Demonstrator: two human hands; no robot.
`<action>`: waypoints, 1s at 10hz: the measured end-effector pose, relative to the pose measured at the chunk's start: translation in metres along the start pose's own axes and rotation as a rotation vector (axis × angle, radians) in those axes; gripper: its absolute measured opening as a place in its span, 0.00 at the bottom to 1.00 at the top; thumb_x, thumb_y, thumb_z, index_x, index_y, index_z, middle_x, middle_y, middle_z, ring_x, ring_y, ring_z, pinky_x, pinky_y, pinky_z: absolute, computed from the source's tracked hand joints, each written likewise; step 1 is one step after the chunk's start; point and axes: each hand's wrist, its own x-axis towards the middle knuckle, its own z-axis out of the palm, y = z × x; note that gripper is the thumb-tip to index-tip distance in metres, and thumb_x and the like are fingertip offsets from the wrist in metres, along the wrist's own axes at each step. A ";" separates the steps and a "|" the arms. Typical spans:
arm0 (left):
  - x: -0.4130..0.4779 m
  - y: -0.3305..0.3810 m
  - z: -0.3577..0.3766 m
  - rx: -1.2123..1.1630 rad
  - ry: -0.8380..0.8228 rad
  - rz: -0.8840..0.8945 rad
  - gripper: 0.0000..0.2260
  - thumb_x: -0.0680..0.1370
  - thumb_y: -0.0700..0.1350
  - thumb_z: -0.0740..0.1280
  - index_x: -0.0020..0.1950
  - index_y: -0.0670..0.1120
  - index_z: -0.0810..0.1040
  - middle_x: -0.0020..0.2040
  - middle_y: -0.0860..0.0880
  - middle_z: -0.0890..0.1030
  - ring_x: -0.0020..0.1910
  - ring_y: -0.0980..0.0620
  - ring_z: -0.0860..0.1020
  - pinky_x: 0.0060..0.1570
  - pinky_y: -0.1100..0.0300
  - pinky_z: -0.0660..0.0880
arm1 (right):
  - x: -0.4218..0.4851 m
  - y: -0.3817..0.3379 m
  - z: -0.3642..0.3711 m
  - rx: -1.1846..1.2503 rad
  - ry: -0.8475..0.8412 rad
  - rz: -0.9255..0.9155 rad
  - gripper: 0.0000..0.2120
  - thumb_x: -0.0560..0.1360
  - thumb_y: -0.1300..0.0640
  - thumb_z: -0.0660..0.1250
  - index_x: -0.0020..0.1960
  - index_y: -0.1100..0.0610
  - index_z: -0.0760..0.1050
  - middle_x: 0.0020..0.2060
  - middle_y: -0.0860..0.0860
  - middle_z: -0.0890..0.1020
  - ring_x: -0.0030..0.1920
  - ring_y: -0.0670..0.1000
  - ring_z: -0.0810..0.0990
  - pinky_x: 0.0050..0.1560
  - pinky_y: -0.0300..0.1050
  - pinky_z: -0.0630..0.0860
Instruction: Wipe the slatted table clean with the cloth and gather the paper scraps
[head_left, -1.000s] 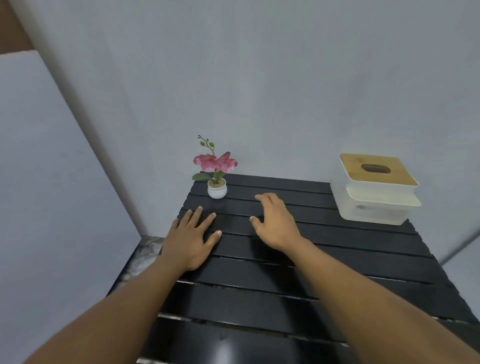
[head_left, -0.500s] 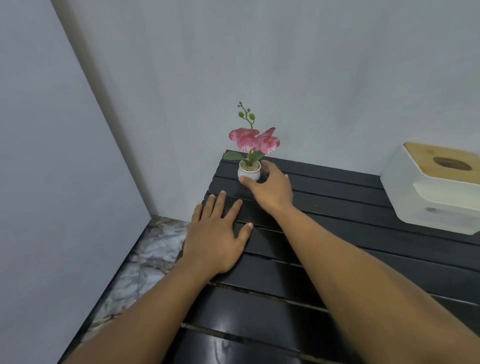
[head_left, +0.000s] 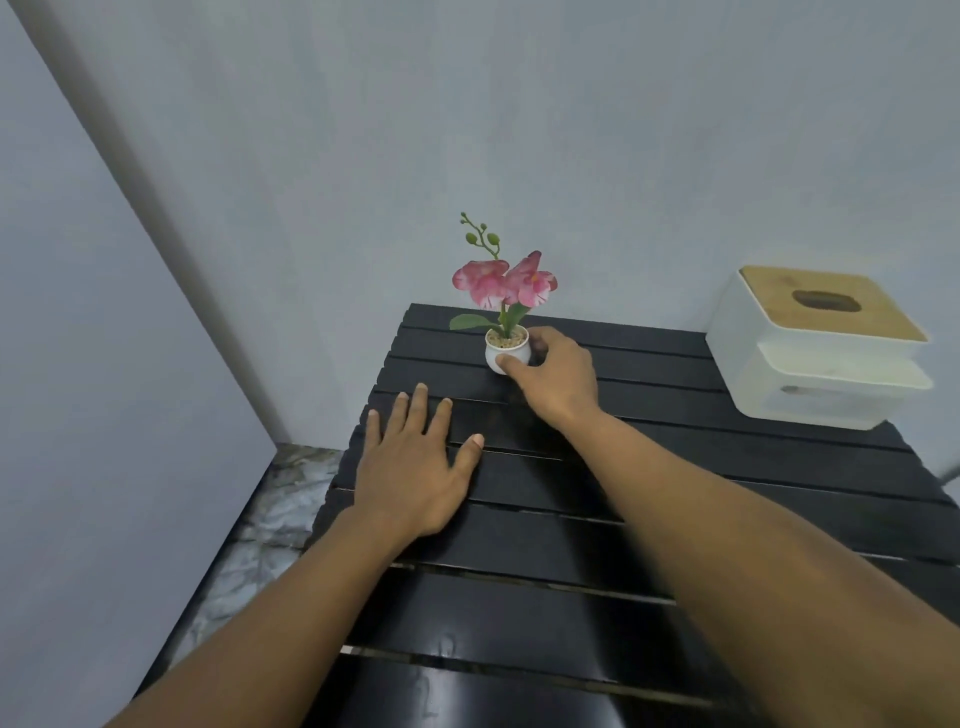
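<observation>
The black slatted table (head_left: 675, 467) fills the lower right of the head view. My left hand (head_left: 415, 462) lies flat on its left side, fingers spread, holding nothing. My right hand (head_left: 558, 376) reaches to the far left corner and wraps its thumb and fingers around a small white flower pot (head_left: 506, 351) with pink orchid blooms. No cloth and no paper scraps are in view.
A white tissue box with a wooden lid (head_left: 818, 348) stands at the table's far right. Grey walls close in behind and on the left. A strip of marbled floor (head_left: 270, 519) shows left of the table.
My right hand moved from the table's middle to the flower pot and closed around it. My left hand stayed flat. The view swung left.
</observation>
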 end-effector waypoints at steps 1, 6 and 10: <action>0.005 0.032 0.002 -0.013 -0.026 0.054 0.30 0.79 0.63 0.42 0.78 0.51 0.51 0.79 0.48 0.45 0.77 0.48 0.43 0.74 0.44 0.41 | -0.003 0.024 -0.037 -0.026 0.016 0.022 0.21 0.70 0.49 0.72 0.61 0.53 0.76 0.55 0.49 0.82 0.54 0.50 0.78 0.56 0.48 0.75; 0.010 0.154 0.036 -0.002 -0.019 0.201 0.28 0.80 0.61 0.42 0.78 0.50 0.49 0.79 0.49 0.46 0.77 0.45 0.42 0.74 0.45 0.39 | -0.023 0.101 -0.122 0.022 0.144 0.119 0.20 0.71 0.49 0.72 0.61 0.54 0.76 0.55 0.51 0.82 0.55 0.52 0.79 0.55 0.48 0.75; 0.010 0.151 0.032 0.004 -0.040 0.229 0.28 0.81 0.61 0.43 0.78 0.50 0.47 0.79 0.49 0.44 0.77 0.46 0.41 0.74 0.47 0.39 | -0.039 0.097 -0.119 -0.034 0.021 0.179 0.45 0.68 0.43 0.72 0.75 0.57 0.54 0.72 0.53 0.66 0.73 0.56 0.61 0.71 0.53 0.62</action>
